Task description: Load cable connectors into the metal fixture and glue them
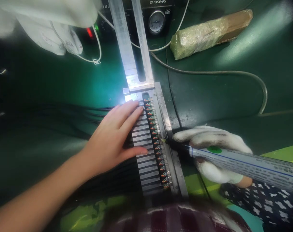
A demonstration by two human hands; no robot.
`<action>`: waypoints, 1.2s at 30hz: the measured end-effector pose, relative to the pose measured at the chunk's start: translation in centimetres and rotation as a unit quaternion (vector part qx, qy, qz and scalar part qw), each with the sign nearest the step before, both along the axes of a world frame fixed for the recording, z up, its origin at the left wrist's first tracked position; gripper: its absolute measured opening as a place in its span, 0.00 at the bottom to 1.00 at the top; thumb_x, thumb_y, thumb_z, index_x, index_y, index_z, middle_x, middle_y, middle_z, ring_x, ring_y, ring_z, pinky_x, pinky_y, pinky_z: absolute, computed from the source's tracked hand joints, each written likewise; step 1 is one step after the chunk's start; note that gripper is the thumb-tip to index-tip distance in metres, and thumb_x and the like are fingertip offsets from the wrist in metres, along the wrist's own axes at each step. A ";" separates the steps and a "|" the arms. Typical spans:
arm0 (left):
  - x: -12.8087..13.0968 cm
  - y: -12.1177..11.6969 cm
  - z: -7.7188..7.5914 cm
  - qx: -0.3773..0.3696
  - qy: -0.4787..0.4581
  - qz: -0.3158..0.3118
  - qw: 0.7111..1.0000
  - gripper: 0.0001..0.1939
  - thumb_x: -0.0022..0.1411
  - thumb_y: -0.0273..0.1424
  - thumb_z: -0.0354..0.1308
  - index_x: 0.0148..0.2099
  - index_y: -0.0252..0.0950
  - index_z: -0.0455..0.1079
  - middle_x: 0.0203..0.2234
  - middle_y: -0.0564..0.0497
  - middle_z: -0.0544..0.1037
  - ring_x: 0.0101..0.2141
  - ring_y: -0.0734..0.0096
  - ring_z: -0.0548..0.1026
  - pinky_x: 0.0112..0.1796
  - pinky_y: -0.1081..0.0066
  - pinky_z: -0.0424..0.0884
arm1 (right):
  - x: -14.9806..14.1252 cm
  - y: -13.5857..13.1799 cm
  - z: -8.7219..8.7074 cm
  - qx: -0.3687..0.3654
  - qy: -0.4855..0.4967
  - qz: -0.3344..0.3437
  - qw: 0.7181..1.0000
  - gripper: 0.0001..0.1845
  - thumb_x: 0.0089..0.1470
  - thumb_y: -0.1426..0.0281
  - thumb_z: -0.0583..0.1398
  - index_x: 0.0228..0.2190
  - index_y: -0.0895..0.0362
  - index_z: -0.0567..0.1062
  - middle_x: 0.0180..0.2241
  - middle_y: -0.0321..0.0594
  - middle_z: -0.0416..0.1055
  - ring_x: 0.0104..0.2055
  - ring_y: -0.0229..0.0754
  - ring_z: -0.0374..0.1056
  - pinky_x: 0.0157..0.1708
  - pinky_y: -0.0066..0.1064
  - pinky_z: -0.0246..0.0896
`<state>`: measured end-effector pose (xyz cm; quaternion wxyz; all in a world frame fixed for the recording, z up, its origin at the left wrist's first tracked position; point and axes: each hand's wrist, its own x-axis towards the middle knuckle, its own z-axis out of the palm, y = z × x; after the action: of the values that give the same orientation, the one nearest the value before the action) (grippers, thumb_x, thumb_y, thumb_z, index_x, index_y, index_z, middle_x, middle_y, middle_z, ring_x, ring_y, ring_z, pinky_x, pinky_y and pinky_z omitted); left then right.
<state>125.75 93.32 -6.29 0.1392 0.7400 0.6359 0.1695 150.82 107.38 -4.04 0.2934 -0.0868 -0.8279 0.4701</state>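
Note:
My bare left hand (pixel 112 132) lies flat with fingers stretched over the upper slats of a slotted metal fixture (pixel 142 138). Black cables (pixel 98 111) run in from the left and sit in the slots. At their ends is a column of small connectors (pixel 158 141) with orange wires and metal shells. My right hand (pixel 216 137), in a white glove with dark smudges, grips a thick marker-like pen (pixel 245 162) with a grey printed label and a green dot. Its pale tip is at the connectors, midway down the row; contact is hard to tell.
A slotted metal bracket (pixel 123 42) extends from the fixture's top toward a black machine with a gauge (pixel 157 22). A wrapped bar (pixel 199 37) lies at the back right. White bundles (pixel 49 35) hang at upper left. A grey hose (pixel 209 72) curves across the green table.

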 end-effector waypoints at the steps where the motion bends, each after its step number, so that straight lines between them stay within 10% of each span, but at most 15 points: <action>1: 0.0 0.0 0.0 0.001 0.000 0.000 1.000 0.49 0.62 0.58 0.54 0.74 0.38 0.42 0.68 0.35 0.55 0.67 0.41 0.56 0.65 0.43 0.54 | 0.0 -0.1 0.0 -0.001 -0.001 -0.004 1.000 0.15 0.51 0.74 0.66 0.42 0.56 0.76 0.41 0.50 0.80 0.41 0.52 0.79 0.37 0.42 0.80; 36: 0.1 0.0 -0.1 0.011 0.010 -0.008 1.000 0.49 0.63 0.57 0.54 0.73 0.36 0.43 0.68 0.33 0.55 0.67 0.41 0.56 0.64 0.44 0.54 | 0.4 -1.4 0.1 -0.010 0.062 -0.052 0.997 0.12 0.54 0.71 0.65 0.42 0.56 0.76 0.40 0.50 0.80 0.42 0.51 0.79 0.38 0.39 0.80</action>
<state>125.81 93.33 -6.39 0.1261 0.7485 0.6290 0.1681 151.24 105.97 -3.91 0.3671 -0.1036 -0.7980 0.4666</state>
